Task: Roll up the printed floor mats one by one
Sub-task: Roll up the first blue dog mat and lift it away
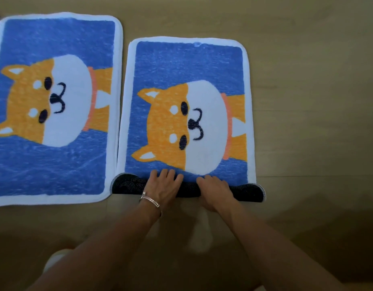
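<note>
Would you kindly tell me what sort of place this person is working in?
Probably a room in a home, viewed down at the floor: wood-look plank flooring, and two plush dog-print mats laid on it, the left mat flat, the right mat with its near edge rolled over.

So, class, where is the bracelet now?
Head view, lower centre: the bracelet circles the left wrist, behind the left hand on the right-hand mat's rolled edge.

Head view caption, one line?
Left hand, right hand rolling dog-print mat from its near edge; second mat flat alongside.
</note>
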{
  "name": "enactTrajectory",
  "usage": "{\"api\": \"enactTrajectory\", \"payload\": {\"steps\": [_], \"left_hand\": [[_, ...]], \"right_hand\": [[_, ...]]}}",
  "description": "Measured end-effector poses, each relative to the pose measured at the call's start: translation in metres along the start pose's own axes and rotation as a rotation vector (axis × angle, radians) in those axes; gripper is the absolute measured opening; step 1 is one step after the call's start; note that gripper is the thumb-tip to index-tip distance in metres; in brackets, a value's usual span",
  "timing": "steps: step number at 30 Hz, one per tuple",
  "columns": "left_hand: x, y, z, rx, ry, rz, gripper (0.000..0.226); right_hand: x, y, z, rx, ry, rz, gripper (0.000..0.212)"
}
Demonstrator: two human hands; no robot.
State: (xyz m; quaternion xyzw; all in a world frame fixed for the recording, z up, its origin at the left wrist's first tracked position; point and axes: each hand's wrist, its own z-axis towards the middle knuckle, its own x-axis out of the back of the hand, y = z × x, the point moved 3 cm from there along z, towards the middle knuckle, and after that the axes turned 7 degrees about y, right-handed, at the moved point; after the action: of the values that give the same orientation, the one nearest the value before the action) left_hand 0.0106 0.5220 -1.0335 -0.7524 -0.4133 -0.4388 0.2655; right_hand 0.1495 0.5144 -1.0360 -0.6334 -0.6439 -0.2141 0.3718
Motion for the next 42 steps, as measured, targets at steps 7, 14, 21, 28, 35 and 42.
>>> {"api": "enactTrajectory", "payload": {"steps": [7,14,21,28,35,42], "left_hand": [[0.006,-0.003,0.014,0.018,-0.219,-0.114,0.027],[0.007,0.004,0.001,0.019,0.045,-0.047,0.036],[0.009,0.001,0.028,-0.043,-0.292,-0.141,0.030],[0.005,0.017,0.007,-0.017,-0.064,-0.112,0.034],[0.013,0.008,0.029,-0.047,-0.272,-0.290,0.034],[0.009,0.009,0.013,0.073,-0.094,-0.160,0.024]], "right_hand": [[-0.007,-0.007,-0.012,0.035,0.175,-0.165,0.041],[0.004,-0.008,0.003,0.054,0.115,-0.127,0.024],[-0.003,-0.009,-0.010,0.041,0.203,-0.179,0.037],[0.006,-0.006,0.009,0.032,0.101,-0.120,0.026],[0.001,-0.005,-0.005,0.083,0.212,-0.142,0.038],[0.013,-0.008,0.012,0.100,0.065,-0.155,0.028]]}}
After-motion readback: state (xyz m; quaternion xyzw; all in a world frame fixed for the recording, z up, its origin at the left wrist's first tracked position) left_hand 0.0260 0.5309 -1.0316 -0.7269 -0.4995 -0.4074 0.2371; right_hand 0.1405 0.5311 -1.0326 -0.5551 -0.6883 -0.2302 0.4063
